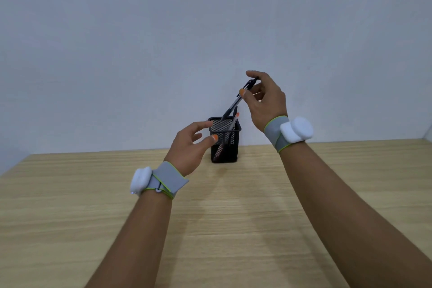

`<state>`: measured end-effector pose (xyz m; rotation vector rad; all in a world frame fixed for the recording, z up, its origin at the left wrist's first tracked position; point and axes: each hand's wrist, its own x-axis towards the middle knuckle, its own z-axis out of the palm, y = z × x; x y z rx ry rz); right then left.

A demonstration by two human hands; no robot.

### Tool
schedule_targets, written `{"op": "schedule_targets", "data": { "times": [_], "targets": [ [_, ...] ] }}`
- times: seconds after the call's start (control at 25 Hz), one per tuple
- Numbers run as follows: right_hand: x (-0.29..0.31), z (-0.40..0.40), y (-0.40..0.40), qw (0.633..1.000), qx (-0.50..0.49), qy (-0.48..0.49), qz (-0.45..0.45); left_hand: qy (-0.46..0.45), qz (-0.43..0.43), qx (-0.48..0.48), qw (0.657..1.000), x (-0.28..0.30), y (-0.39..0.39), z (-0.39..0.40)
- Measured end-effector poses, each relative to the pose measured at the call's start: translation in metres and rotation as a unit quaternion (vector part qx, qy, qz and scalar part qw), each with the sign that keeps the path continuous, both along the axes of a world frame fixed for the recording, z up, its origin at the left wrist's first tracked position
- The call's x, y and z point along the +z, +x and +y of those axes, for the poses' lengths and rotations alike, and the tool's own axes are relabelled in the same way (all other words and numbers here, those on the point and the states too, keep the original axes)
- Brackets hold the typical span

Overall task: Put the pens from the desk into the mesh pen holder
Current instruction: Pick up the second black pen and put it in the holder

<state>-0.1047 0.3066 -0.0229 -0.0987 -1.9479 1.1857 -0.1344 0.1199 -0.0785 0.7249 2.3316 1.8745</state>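
Observation:
A black mesh pen holder [231,154] stands at the far edge of the wooden desk, against the wall. A red-capped pen [231,126] and a dark pen lean inside it. My right hand [265,100] is above and right of the holder, pinching the top of a black pen [233,106] whose tip slants down into the holder's mouth. My left hand [190,147] hovers at the holder's left side, fingers apart, fingertips close to the rim and holding nothing.
The light wooden desk [233,217] stretches toward me. A plain pale wall rises right behind the holder. Grey wristbands with white sensor pods sit on both wrists [289,132].

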Motion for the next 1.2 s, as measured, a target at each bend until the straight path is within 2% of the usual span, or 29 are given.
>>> {"op": "schedule_targets", "data": {
  "times": [0.56, 1.0, 1.2],
  "targets": [
    [-0.039, 0.008, -0.021, 0.995, -0.024, -0.029, -0.096, -0.003, 0.003, 0.03, 1.0, 0.001, -0.017, -0.019],
    [-0.05, 0.003, -0.022, 0.987, -0.057, 0.01, -0.152, 0.012, -0.007, 0.029, 0.999, 0.006, -0.012, -0.018],
    [-0.046, -0.001, -0.026, 0.985, -0.064, -0.035, -0.155, 0.008, -0.006, 0.029, 1.0, 0.008, -0.01, -0.02]
  ]
}}
